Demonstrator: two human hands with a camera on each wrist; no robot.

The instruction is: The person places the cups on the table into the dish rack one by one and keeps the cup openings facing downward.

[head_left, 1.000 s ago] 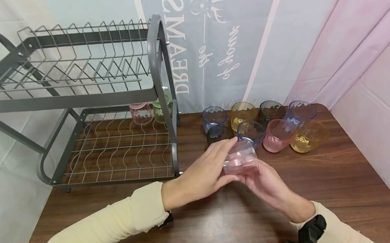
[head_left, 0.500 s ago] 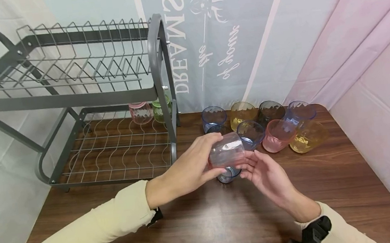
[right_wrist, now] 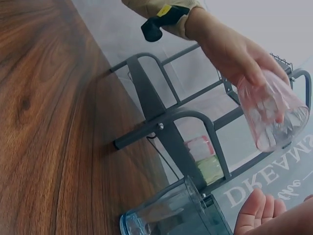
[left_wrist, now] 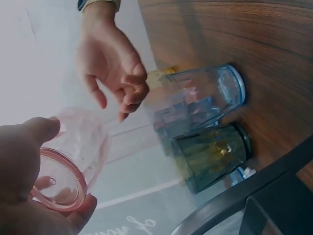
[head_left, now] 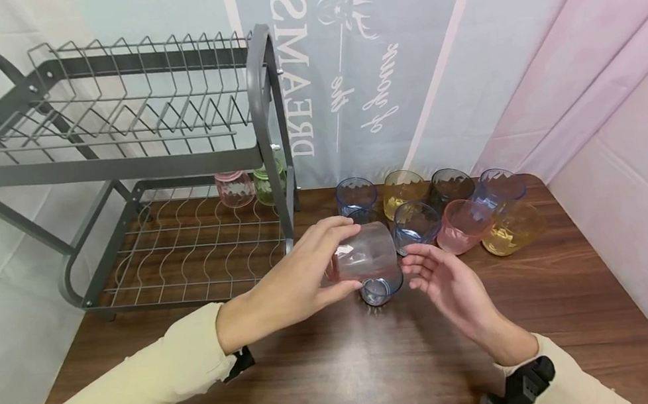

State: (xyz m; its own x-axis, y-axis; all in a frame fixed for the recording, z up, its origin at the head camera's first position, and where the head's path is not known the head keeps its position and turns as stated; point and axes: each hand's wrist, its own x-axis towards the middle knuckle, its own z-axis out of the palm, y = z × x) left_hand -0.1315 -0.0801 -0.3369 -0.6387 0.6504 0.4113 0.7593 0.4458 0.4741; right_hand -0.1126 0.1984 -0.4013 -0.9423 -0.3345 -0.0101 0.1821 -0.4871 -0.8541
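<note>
My left hand [head_left: 287,279] grips a clear pink-tinted cup [head_left: 368,251], which lies on its side in the air above the table. In the left wrist view a thick pink ring at one end of the cup [left_wrist: 93,147] sits between thumb and fingers. My right hand [head_left: 451,291] is beside the cup's other end, its fingers loosely bent, palm toward the cup, holding nothing. The right wrist view shows the cup [right_wrist: 274,112] in the left hand, apart from the right fingers [right_wrist: 259,205]. Under the held cup, a bluish cup [head_left: 378,292] stands partly hidden.
Blue, amber [head_left: 404,193], dark grey [head_left: 451,186] and pink [head_left: 461,226] cups stand grouped at the table's back right. A two-tier grey dish rack [head_left: 175,162] stands left; its lower shelf bears a pink jar [head_left: 235,189] and a green jar [head_left: 265,185]. Fabric walls [head_left: 639,126] border the table.
The pink cup has moved left in my left hand, toward the rack, and turned on its side. My right hand has let go of it and drawn slightly right.
</note>
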